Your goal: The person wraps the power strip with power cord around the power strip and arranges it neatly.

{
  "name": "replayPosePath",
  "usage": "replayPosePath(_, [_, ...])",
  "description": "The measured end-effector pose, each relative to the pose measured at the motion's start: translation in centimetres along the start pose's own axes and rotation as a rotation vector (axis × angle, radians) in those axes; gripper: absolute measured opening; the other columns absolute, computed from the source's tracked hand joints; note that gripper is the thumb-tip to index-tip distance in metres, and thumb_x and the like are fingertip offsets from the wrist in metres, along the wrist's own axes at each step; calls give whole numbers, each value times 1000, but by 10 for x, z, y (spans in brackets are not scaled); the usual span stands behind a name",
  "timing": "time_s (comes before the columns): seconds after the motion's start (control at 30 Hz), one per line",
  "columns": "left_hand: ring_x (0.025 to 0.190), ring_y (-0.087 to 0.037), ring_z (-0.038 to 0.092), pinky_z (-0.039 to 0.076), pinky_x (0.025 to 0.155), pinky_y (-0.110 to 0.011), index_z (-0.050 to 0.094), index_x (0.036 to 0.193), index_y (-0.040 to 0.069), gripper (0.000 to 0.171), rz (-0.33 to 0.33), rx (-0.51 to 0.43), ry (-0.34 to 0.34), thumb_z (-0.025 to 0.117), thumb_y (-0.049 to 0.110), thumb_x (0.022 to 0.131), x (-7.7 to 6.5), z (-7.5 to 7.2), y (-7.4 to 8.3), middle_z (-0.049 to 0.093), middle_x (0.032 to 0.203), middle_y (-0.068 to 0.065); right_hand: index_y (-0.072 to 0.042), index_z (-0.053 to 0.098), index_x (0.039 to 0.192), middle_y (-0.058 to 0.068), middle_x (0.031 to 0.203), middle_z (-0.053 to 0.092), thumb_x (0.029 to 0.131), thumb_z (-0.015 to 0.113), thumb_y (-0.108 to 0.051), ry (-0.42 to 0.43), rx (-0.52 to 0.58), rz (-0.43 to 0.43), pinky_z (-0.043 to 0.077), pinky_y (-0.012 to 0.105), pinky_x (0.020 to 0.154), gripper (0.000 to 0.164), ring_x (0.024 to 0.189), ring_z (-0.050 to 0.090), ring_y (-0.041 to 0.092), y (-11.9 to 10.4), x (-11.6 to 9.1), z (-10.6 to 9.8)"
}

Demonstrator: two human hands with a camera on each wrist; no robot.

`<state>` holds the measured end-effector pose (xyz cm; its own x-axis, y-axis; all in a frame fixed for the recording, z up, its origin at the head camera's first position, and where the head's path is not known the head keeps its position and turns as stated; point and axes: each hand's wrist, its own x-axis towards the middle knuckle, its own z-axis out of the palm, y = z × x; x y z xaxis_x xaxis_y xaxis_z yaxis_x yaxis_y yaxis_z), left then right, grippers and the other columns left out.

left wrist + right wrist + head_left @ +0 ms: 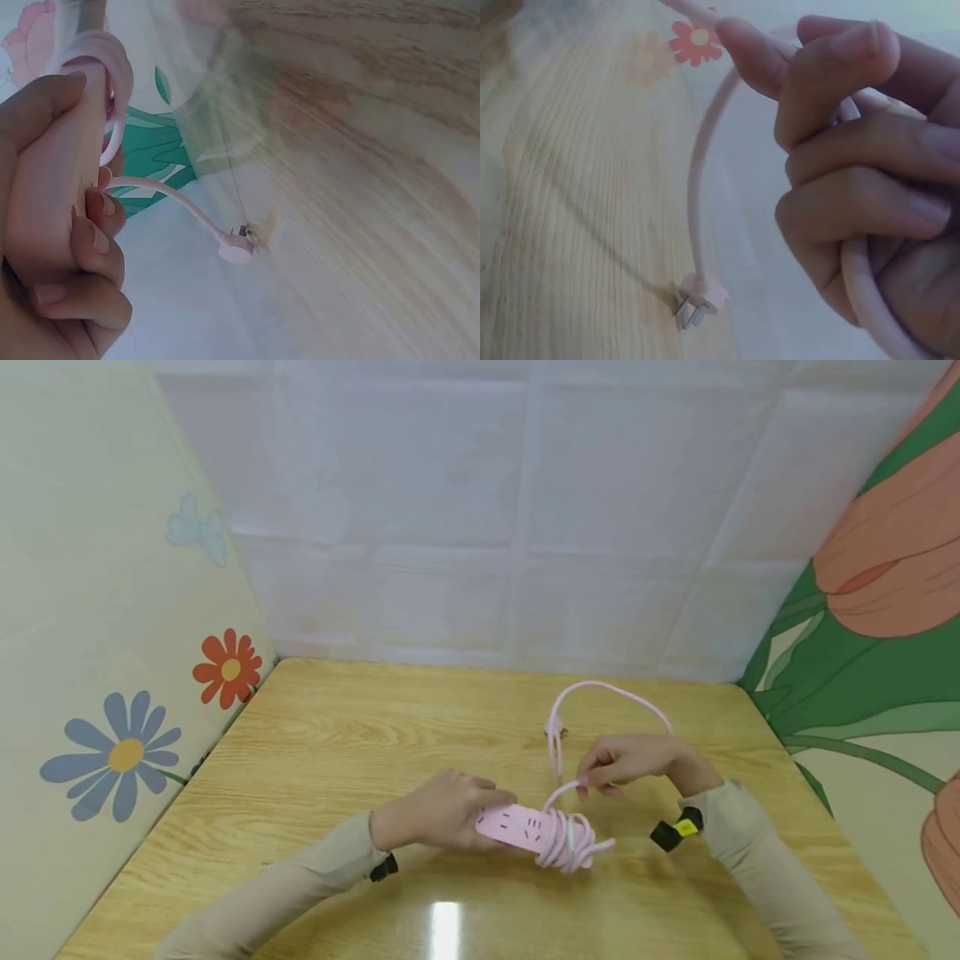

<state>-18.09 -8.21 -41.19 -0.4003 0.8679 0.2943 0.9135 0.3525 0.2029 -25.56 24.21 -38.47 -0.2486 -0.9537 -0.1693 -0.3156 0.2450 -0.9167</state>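
A pink power strip is held above the table, its sockets facing up toward the head view. My left hand grips its left end, thumb on one side and fingers curled round the other in the left wrist view. Several loops of pink cord wrap the strip's right end. My right hand pinches the cord just beyond the wraps, and more cord runs through its curled fingers. From there the cord arcs up and back to the pink plug, whose metal prongs show in the right wrist view.
A wood-grain table lies beneath both hands. A white cloth hangs behind it, with flower-printed panels at the left and right sides. Black wrist cameras are worn at the sleeves.
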Motion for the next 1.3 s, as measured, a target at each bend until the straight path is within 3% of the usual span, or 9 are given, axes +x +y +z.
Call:
replayPosePath(0.23, [59, -1, 51, 38, 50, -7, 69, 117, 8, 52, -91, 63, 57, 79, 44, 80, 0, -6, -8, 68, 83, -2, 19, 57, 116, 7, 58, 39, 104, 43, -1, 147, 116, -57, 20, 28, 39, 27, 48, 30, 5, 0, 1, 2])
replayPosePath(0.4, [57, -3, 52, 37, 48, -7, 69, 117, 9, 52, -120, 113, 82, 77, 46, 82, -1, -7, -12, 68, 83, -2, 18, 57, 118, 1, 64, 48, 105, 44, -4, 236, 221, -99, 16, 35, 39, 29, 46, 28, 6, -1, 6, 10])
replayPosePath(0.5, [57, -5, 54, 37, 48, -8, 69, 117, 8, 53, -130, 133, 110, 78, 46, 81, -2, -8, -14, 69, 84, -3, 19, 54, 119, 1, 73, 56, 105, 45, -5, 267, 308, -109, 29, 27, 41, 30, 54, 40, 3, -2, 8, 15])
replayPosePath(0.6, [56, -5, 54, 38, 47, -9, 69, 118, 8, 55, -150, 144, 123, 78, 47, 81, -1, -8, -15, 70, 86, -5, 20, 52, 118, 0, 84, 60, 105, 43, -3, 290, 349, -118, 48, 19, 57, 28, 69, 52, 3, -4, 10, 18])
replayPosePath(0.67, [56, -5, 54, 37, 47, -9, 68, 118, 8, 55, -164, 148, 118, 77, 48, 81, -1, -7, -16, 70, 87, -6, 18, 53, 116, -1, 88, 61, 105, 43, -4, 311, 344, -116, 51, 19, 66, 26, 76, 55, 4, -5, 11, 19])
replayPosePath(0.87, [54, -4, 52, 36, 45, -9, 68, 118, 9, 55, -189, 150, 124, 77, 49, 82, 0, -3, -16, 71, 87, -5, 18, 54, 111, -3, 78, 53, 107, 41, -8, 387, 248, -108, 29, 29, 48, 30, 54, 34, 9, -5, 13, 20])
replayPosePath(0.97, [53, -4, 52, 34, 43, -8, 69, 116, 8, 55, -191, 172, 152, 77, 48, 81, 1, -1, -16, 70, 85, -5, 16, 58, 109, -3, 74, 53, 108, 39, -8, 437, 187, -102, 27, 36, 45, 31, 51, 32, 13, -4, 13, 20])
replayPosePath(1.13, [51, -7, 53, 33, 42, -11, 70, 111, 9, 54, -219, 250, 222, 81, 49, 77, 4, 2, -11, 69, 79, -4, 10, 63, 106, 2, 72, 54, 108, 41, -11, 520, 100, -52, 35, 32, 46, 31, 56, 42, 9, -12, 14, 22])
replayPosePath(1.3, [51, -9, 54, 32, 41, -14, 70, 110, 10, 54, -272, 303, 243, 81, 50, 76, 5, 2, -7, 68, 77, -3, 7, 63, 105, 17, 74, 56, 107, 42, -12, 535, 46, -30, 43, 28, 49, 29, 60, 49, 10, -24, 19, 27])
